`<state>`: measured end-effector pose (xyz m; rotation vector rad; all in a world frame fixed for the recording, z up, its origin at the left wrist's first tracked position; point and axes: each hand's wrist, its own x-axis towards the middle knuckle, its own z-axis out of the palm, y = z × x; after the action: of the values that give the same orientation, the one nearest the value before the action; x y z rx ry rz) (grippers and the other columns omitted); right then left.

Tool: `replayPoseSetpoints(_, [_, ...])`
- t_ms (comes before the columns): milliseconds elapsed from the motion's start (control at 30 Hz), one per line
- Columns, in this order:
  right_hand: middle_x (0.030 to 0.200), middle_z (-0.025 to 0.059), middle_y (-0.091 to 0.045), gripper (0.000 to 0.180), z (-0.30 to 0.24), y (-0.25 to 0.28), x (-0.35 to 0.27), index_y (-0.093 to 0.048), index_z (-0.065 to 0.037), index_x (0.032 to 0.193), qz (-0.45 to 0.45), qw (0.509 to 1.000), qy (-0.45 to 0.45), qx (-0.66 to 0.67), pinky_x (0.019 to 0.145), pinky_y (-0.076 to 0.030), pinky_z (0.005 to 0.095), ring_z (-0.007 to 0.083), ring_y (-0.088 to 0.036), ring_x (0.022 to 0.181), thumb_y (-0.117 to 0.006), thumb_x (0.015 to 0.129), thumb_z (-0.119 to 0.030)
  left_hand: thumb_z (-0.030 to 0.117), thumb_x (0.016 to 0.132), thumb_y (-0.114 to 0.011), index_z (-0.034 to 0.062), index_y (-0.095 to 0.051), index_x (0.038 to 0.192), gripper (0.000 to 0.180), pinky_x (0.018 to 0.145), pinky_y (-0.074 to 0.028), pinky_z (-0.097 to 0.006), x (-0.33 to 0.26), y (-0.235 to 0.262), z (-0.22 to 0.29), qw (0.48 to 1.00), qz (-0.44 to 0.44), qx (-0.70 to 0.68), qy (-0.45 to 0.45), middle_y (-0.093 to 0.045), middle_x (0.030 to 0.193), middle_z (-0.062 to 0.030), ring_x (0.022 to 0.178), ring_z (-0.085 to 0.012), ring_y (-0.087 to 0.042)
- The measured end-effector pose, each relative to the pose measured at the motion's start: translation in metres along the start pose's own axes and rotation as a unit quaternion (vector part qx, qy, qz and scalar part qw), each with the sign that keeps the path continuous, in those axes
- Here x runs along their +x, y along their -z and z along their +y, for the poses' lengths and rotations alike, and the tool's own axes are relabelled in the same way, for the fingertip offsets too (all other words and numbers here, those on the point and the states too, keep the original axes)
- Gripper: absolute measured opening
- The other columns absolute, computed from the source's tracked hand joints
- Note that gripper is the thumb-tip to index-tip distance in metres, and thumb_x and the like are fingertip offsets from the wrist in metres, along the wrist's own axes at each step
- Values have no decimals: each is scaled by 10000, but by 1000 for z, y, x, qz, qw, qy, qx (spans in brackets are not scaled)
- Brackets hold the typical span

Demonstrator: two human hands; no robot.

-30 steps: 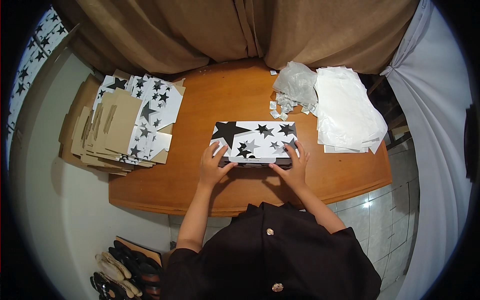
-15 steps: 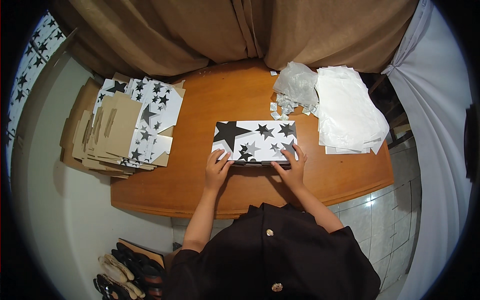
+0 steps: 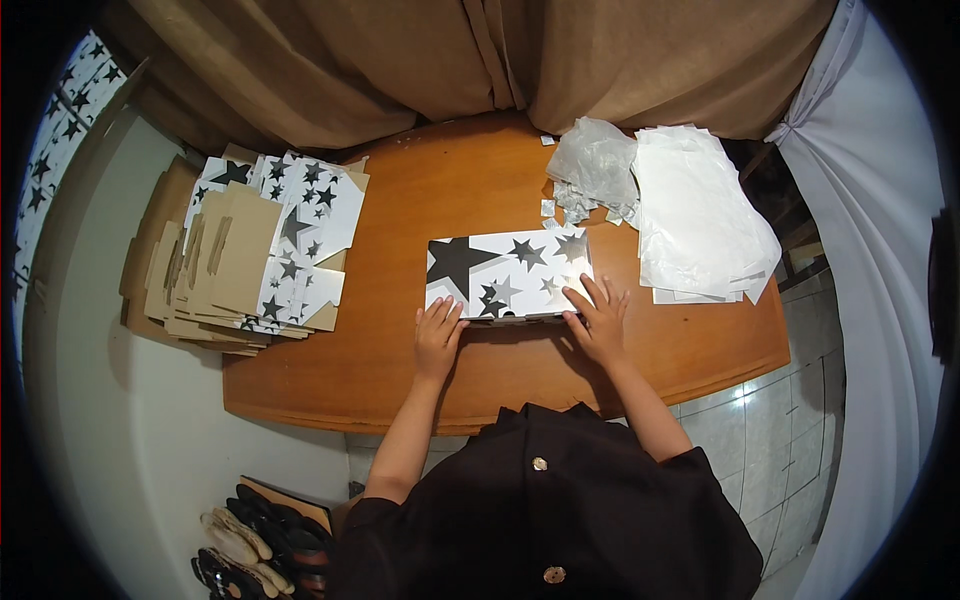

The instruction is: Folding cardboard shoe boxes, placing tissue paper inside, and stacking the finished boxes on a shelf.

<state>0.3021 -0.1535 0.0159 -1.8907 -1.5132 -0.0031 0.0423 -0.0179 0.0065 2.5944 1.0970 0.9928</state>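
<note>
A closed white cardboard box [image 3: 510, 272] printed with black and grey stars lies in the middle of the wooden table [image 3: 470, 385]. At its near left corner my left hand [image 3: 437, 335] rests with the fingers stretched out over the lid's edge. My right hand [image 3: 600, 322] lies on the near right corner, fingers spread across the top and side. Neither hand is wrapped round the box; both only touch it. The box's near side is mostly in shadow.
Flat unfolded star-printed cartons [image 3: 235, 250] are stacked at the left. Toward the back right sit a clear plastic bag [image 3: 592, 155], several small sachets [image 3: 572, 205] and a pile of white paper sheets [image 3: 700, 220]. Shoes [image 3: 260, 545] stand on the floor at lower left.
My right hand has shifted right and spread its fingers, loosening from the box's near edge. The left fingers have straightened. The box's right end sits slightly farther back.
</note>
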Motion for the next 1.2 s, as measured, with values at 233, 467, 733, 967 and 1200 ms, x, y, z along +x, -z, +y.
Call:
replayPoseSetpoints(233, [924, -26, -599, 235, -43, -20, 6, -646, -181, 940, 101, 976, 191, -12, 979, -252, 512, 197, -533, 987, -707, 715, -214, 177, 824, -635, 102, -650, 1085, 272, 986, -314, -466, -2, -8, 2, 1000, 26, 1, 12, -590, 1181, -87, 1135, -286, -505])
replayPoseSetpoints(467, [823, -43, -585, 227, -38, -49, 15, -658, -188, 923, 101, 967, 235, 5, 971, -265, 506, 139, -569, 834, -729, 707, -175, 190, 822, -635, 118, -649, 1087, 276, 984, -318, -468, -4, -8, 5, 999, 31, -1, 24, -587, 1186, -78, 1137, -278, -503])
replayPoseSetpoints(733, [803, -41, -546, 242, -34, -50, 23, -663, -206, 933, 89, 952, 292, -40, 980, -256, 504, 135, -551, 796, -697, 697, -171, 198, 820, -634, 123, -648, 1088, 278, 978, -324, -478, -2, -8, 4, 999, 35, -5, 21, -591, 1173, -78, 1131, -276, -506])
replayPoseSetpoints(967, [905, -11, -580, 170, -41, -41, 32, -655, -188, 891, 99, 954, 281, -43, 925, -340, 490, 182, -570, 912, -661, 722, -178, 195, 819, -635, 118, -650, 1084, 276, 971, -324, -484, -3, -9, 5, 999, 33, 0, 22, -586, 1180, -86, 1129, -285, -504])
replayPoseSetpoints(1200, [1087, 78, -626, 224, -44, -44, 39, -639, -80, 956, 55, 980, 189, -35, 904, -412, 432, 259, -581, 1047, -667, 782, -218, 184, 813, -643, 113, -654, 1070, 267, 965, -330, -485, -1, -8, 5, 999, 34, -13, 18, -590, 1169, -87, 1123, -292, -505])
